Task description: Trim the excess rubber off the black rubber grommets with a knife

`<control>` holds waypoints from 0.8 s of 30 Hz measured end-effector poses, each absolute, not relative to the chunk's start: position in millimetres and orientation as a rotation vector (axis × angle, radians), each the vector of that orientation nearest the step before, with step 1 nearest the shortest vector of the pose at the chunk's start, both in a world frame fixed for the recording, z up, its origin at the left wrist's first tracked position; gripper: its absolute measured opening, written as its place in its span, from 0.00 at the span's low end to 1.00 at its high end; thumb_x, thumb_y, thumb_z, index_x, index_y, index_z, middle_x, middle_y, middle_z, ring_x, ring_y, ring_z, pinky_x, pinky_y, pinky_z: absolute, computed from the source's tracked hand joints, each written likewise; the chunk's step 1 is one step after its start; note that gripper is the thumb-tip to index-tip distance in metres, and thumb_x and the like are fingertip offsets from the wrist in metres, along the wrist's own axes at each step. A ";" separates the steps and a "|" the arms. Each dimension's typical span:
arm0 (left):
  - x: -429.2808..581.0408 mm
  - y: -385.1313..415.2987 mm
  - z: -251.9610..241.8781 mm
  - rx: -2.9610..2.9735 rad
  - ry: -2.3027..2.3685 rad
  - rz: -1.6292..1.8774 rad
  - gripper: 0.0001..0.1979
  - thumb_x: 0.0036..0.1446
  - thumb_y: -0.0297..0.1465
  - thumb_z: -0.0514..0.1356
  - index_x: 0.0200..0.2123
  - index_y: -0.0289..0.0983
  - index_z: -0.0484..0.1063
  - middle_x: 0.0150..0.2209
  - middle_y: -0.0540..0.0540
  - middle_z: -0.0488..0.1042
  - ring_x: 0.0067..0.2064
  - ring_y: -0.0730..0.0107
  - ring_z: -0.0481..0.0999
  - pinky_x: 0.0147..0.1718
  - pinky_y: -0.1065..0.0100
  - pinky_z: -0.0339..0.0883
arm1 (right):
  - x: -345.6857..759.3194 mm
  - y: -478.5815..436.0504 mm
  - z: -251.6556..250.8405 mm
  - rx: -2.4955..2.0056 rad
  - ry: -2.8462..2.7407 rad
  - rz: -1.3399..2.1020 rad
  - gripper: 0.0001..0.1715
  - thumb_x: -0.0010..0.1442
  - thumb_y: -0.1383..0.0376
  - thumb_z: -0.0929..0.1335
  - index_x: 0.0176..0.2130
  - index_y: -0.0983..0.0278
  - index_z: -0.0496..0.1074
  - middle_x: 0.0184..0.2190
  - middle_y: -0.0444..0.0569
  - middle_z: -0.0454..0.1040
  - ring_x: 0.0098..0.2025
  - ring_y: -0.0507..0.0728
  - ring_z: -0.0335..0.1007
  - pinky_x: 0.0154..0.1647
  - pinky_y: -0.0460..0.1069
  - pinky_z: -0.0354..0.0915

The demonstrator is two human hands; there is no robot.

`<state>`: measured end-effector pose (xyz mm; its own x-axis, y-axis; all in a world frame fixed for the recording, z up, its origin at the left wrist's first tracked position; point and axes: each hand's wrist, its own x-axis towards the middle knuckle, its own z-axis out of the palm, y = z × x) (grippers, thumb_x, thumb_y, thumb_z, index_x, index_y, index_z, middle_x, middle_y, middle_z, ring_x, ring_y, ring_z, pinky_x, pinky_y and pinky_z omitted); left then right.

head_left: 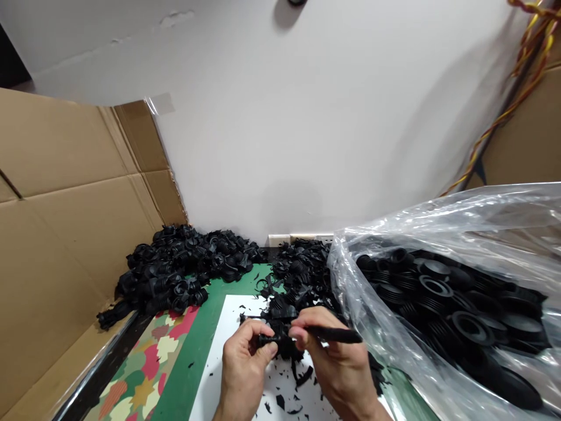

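Note:
My left hand is closed, pinching a small black rubber part between thumb and fingers. My right hand is closed round a thin black-handled tool whose tip meets that part. Both hands hover over a white sheet strewn with black rubber shavings. A small heap of black trimmings lies just beyond the hands.
A pile of black ribbed rubber parts sits at the back left against a cardboard wall. A clear plastic bag full of black rubber parts stands at the right. Green mat and a leaf-patterned cover lie below. Twisted red-yellow cables hang top right.

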<state>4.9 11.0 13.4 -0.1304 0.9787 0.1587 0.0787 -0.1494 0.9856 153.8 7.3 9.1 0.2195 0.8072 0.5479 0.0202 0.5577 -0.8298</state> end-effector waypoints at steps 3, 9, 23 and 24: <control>4.7 12.1 12.6 1.267 1.273 1.403 0.06 0.35 0.23 0.64 0.22 0.36 0.76 0.23 0.50 0.73 0.26 0.69 0.68 0.26 0.72 0.63 | 162.7 11.8 10.5 -0.959 -1.107 0.613 0.08 0.53 0.60 0.71 0.27 0.62 0.74 0.23 0.47 0.73 0.21 0.54 0.67 0.22 0.49 0.64; 4.0 13.6 14.5 1.209 1.258 1.392 0.07 0.33 0.24 0.66 0.22 0.36 0.77 0.22 0.51 0.73 0.24 0.71 0.67 0.24 0.73 0.61 | 167.8 18.8 10.2 -1.107 -0.965 0.930 0.18 0.49 0.51 0.71 0.28 0.64 0.73 0.12 0.43 0.69 0.18 0.55 0.65 0.22 0.49 0.62; 3.9 12.5 16.1 1.216 1.258 1.387 0.07 0.33 0.23 0.65 0.22 0.37 0.76 0.23 0.50 0.74 0.26 0.69 0.69 0.26 0.71 0.63 | 149.9 7.8 4.6 -0.863 -1.076 1.107 0.13 0.49 0.56 0.73 0.28 0.63 0.74 0.25 0.45 0.72 0.19 0.52 0.66 0.20 0.47 0.65; 3.9 12.5 15.6 1.210 1.261 1.385 0.07 0.33 0.23 0.65 0.22 0.37 0.76 0.23 0.50 0.74 0.25 0.69 0.69 0.26 0.71 0.63 | 149.8 8.0 4.2 -0.861 -1.094 1.088 0.12 0.50 0.57 0.73 0.28 0.63 0.74 0.25 0.46 0.72 0.19 0.52 0.67 0.20 0.47 0.65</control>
